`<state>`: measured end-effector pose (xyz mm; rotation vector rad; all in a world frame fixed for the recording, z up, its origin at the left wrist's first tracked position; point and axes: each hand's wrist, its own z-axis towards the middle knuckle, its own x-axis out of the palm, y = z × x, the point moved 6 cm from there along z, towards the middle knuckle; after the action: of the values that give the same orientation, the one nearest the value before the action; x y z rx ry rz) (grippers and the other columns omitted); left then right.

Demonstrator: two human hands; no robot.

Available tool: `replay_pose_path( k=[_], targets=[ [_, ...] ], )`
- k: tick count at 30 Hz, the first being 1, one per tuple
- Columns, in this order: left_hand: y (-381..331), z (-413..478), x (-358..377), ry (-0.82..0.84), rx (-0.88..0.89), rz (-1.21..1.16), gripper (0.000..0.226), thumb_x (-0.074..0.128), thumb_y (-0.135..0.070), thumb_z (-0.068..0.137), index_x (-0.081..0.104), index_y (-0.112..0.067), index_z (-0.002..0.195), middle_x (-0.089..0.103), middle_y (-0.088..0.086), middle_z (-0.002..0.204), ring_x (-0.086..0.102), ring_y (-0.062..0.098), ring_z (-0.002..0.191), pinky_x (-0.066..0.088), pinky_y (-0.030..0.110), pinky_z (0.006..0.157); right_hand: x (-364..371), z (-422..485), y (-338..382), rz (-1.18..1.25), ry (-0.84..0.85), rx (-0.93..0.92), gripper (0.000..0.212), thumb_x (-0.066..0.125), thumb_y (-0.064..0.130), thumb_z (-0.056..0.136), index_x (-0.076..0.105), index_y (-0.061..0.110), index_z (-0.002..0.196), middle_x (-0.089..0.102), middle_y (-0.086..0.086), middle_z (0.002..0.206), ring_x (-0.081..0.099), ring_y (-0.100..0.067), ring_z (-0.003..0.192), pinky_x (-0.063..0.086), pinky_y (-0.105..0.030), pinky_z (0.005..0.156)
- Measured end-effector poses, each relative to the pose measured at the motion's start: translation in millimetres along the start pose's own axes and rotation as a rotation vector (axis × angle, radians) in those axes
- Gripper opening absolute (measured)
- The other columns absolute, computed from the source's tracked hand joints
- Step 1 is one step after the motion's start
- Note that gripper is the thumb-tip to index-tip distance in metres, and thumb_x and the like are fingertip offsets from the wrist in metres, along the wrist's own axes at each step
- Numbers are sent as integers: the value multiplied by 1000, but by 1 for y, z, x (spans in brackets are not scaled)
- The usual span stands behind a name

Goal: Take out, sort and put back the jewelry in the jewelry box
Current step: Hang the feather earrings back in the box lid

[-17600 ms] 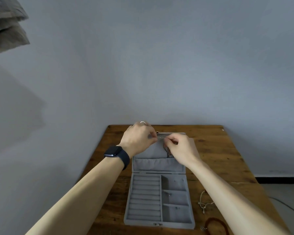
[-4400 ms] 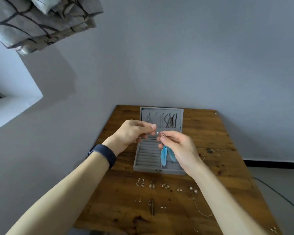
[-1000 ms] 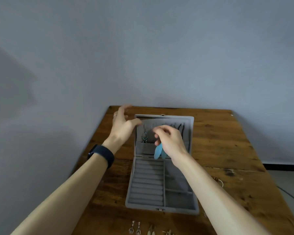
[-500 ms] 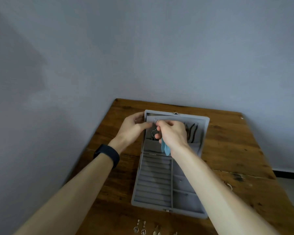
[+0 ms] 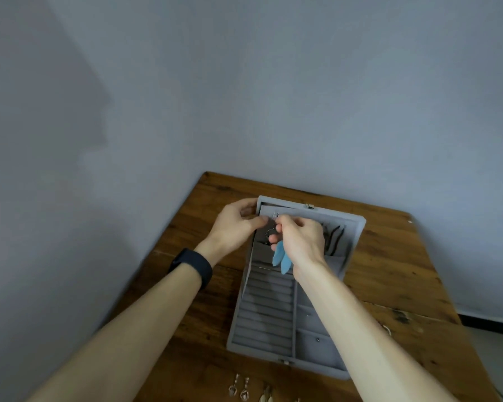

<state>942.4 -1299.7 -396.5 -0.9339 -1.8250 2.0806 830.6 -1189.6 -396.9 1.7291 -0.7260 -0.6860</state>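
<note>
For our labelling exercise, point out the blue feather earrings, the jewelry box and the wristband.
blue feather earrings (image 5: 278, 255): head view, on the feathers.
jewelry box (image 5: 266, 314): head view, on its ring rolls.
wristband (image 5: 192, 264): head view, on the strap.

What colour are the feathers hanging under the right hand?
Light blue feathers, seen in the head view.

— What sits on the wooden table (image 5: 389, 256)?
— A grey jewelry box (image 5: 265, 314), open, with its lid end toward 12 o'clock and its clasp end toward 6.
— Anything else on the boards?
— At the box's 6 o'clock, by the near edge, lies a pair of drop earrings (image 5: 240, 391), with a paler pair (image 5: 265, 397) at their 3 o'clock. A small metal ring (image 5: 386, 329) lies at the box's 4 o'clock.
</note>
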Motion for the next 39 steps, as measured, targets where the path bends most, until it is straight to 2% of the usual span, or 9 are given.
replay_pose_path(
  k=[11, 16, 21, 26, 31, 34, 39],
  targets=[
    [2, -2, 0, -16, 40, 11, 42, 67, -21, 94, 60, -22, 135, 64, -7, 132, 52, 13, 131, 42, 39, 112, 4, -4, -5, 97, -25, 47, 13, 64, 16, 94, 71, 7, 87, 66, 2, 63, 67, -13, 57, 55, -28, 57],
    [2, -2, 0, -25, 62, 54, 42, 67, -22, 94, 60, -21, 135, 64, -7, 131, 53, 12, 129, 43, 41, 111, 5, -5, -7, 114, -31, 59, 14, 63, 15, 94, 70, 5, 86, 62, 7, 48, 66, -13, 53, 59, -32, 61],
    [-3, -5, -1, -46, 110, 94, 39, 67, -20, 95, 61, -19, 134, 65, -7, 129, 55, 11, 126, 45, 32, 107, 6, -2, -11, 183, -28, 118, 16, 66, 14, 92, 65, 5, 78, 66, 0, 53, 68, -15, 53, 59, -31, 62],
    [-4, -8, -2, -49, 138, 85, 37, 68, -20, 94, 63, -20, 130, 67, -8, 125, 57, 10, 122, 47, 31, 105, 9, -6, -19, 258, 6, 189, 17, 65, 12, 92, 63, 7, 76, 63, 2, 51, 67, -14, 54, 58, -30, 61],
    [-2, -8, -4, -49, 137, 95, 37, 68, -21, 94, 62, -20, 131, 66, -6, 126, 57, 11, 123, 48, 35, 106, 5, -11, -22, 214, 54, 108, 15, 70, 22, 94, 71, 8, 92, 70, -4, 77, 67, -15, 61, 57, -30, 60],
    [-1, -6, -5, -50, 122, 98, 36, 69, -22, 94, 63, -21, 130, 67, -8, 125, 57, 10, 122, 48, 35, 106, -4, -15, -25, 169, 102, 85, 18, 73, 25, 92, 70, 10, 101, 72, -7, 87, 64, -15, 60, 57, -30, 59],
    [-1, -5, -4, -64, 101, 94, 34, 70, -22, 93, 65, -21, 126, 68, -7, 123, 57, 10, 121, 49, 36, 105, -24, -12, -31, -58, 127, -29, 26, 73, 23, 92, 67, 13, 115, 72, -6, 105, 68, -10, 61, 57, -25, 59]
  ],
)
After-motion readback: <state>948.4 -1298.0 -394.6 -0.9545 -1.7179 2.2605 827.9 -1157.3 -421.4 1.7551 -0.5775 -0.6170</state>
